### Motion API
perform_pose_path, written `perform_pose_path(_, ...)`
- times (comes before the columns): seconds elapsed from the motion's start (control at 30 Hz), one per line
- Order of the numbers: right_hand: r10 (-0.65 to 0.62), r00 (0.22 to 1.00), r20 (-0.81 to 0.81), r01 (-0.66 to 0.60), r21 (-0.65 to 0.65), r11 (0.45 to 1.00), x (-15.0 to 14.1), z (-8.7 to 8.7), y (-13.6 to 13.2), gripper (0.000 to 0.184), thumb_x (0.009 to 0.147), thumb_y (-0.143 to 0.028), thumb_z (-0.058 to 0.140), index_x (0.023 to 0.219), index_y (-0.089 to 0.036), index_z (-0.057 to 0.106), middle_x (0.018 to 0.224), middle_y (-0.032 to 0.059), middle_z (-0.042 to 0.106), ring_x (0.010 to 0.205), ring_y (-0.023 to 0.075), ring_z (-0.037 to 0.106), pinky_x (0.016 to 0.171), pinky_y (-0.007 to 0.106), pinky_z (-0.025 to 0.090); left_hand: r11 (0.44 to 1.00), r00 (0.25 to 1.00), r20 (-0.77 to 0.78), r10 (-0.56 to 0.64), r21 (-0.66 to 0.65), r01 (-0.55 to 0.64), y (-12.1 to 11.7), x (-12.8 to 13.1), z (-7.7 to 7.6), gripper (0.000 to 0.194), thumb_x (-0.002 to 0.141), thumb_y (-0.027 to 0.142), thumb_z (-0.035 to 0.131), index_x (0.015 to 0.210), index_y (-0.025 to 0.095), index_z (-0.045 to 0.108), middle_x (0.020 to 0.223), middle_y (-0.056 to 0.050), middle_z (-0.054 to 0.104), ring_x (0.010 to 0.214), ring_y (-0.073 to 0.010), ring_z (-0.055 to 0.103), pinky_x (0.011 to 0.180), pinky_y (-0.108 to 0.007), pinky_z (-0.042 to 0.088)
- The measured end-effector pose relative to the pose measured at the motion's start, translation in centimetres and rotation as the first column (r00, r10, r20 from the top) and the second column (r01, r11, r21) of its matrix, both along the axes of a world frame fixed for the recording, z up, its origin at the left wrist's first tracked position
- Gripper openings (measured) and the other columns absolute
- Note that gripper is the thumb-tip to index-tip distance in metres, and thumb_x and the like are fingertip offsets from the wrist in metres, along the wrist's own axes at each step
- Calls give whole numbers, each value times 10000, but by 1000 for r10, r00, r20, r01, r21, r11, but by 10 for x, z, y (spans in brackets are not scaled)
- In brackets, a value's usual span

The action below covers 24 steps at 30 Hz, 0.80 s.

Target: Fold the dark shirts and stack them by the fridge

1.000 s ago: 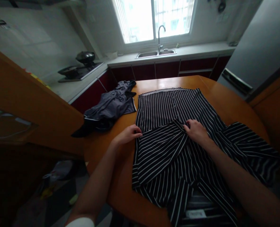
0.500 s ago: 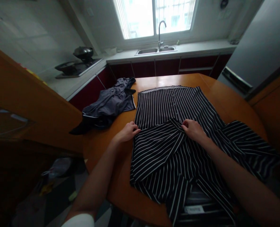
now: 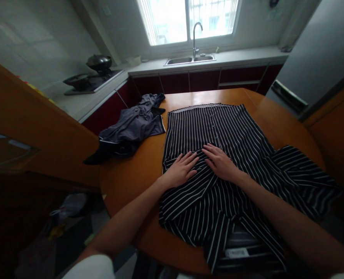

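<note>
A black shirt with white stripes (image 3: pixel 189 126) lies spread on the round wooden table (image 3: pixel 125 174), its hem toward the window and its collar, with a white label, toward me. The left sleeve is folded across the shirt's front, while the other one sticks out to the right. My left hand (image 3: pixel 181 170) rests flat on the folded sleeve, fingers spread. Beside it, my right hand (image 3: pixel 219 161) also lies flat on the cloth near the button line, its fingers stretched out. Neither hand grips the fabric.
A crumpled dark grey garment (image 3: pixel 134 124) lies at the table's left edge, partly hanging over. Behind the table runs a counter with a double sink (image 3: pixel 179 61) and tap. A stove (image 3: pixel 99 80) with pans is at the left, and a grey fridge (image 3: pixel 311 62) stands at the right.
Both hands have let go of the folded sleeve's edge and now lie flat on it. My left hand has moved right, and my right hand slightly left.
</note>
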State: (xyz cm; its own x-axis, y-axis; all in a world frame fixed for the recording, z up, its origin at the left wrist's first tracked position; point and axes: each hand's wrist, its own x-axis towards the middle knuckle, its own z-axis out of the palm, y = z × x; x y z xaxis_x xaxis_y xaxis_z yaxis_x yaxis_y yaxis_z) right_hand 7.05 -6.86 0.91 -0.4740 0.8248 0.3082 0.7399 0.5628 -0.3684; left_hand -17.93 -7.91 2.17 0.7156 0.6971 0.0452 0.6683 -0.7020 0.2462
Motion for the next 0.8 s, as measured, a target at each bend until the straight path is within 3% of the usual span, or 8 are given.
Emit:
perform_pose_path(0.17,6,974,225,17,-99,995,-2,-14,-2,665,1016,-544,346,1567,-172,365,1651,110,287,1545,273,182,1244,537,173,998,996,-68,59,8,-59,8,-6,-9,593,1066,522,307,1607,283,248,1675,-18,221,1560,-245,124,1252,-504,131)
perform_pose_path(0.47,-30,966,259,60,-109,992,5,-15,3,755,996,-635,273,1594,-174,307,1667,103,228,1551,274,151,1242,553,153,991,990,-58,127,41,-124,8,-8,-12,612,1071,504,291,1622,258,191,1682,-50,187,1560,-252,118,1252,-517,106)
perform_pose_path(0.67,-32,965,259,62,-110,992,5,-18,5,755,995,-625,272,1591,-165,312,1670,106,218,1550,283,152,1238,565,157,981,978,-75,-194,-42,192,-55,-20,8,660,1042,499,419,1623,317,162,1693,-8,129,1566,-257,38,1260,-512,45)
perform_pose_path(0.8,-30,968,248,59,-110,992,5,-20,6,758,989,-635,275,1594,-180,308,1669,100,227,1548,289,162,1238,563,156,986,982,-109,-154,-74,147,-99,-44,17,625,1035,485,448,1606,368,221,1690,20,148,1564,-274,71,1262,-512,48)
